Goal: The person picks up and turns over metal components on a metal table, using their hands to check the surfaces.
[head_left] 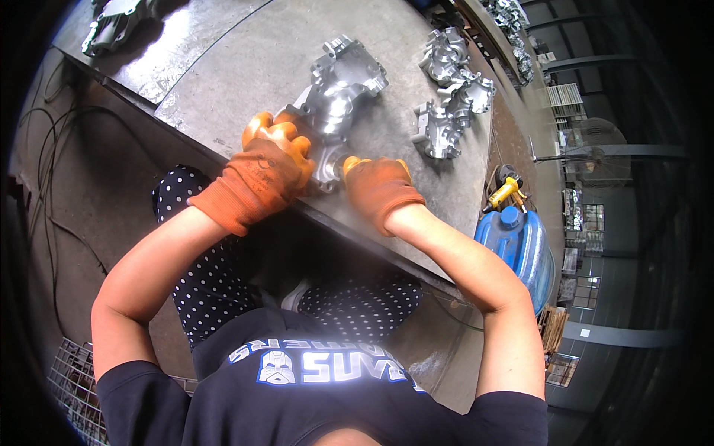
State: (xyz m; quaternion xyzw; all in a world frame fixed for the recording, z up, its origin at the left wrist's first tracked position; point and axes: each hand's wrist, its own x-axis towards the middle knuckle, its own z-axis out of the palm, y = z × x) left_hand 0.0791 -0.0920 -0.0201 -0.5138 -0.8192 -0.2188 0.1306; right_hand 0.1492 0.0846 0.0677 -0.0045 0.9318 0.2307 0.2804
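Observation:
A silvery metal casting [332, 111], with a broad flanged far end and a narrower near end, lies near the front edge of the metal table [245, 82]. My left hand [274, 160], in an orange work glove, is curled closed against the casting's left side and grips it there. On the other side, my right hand [378, 182], gloved the same way, is closed beside the casting's near end. Its fingers face the part, and whatever they hold is hidden. The near end of the casting lies between the two gloves.
Several similar castings [446, 97] stand to the right on the table; another casting [115, 24] is at the far left. A blue plastic jug [513, 241] and a yellow-handled tool [506, 191] sit beyond the right edge. Cables [56, 149] trail on the left floor.

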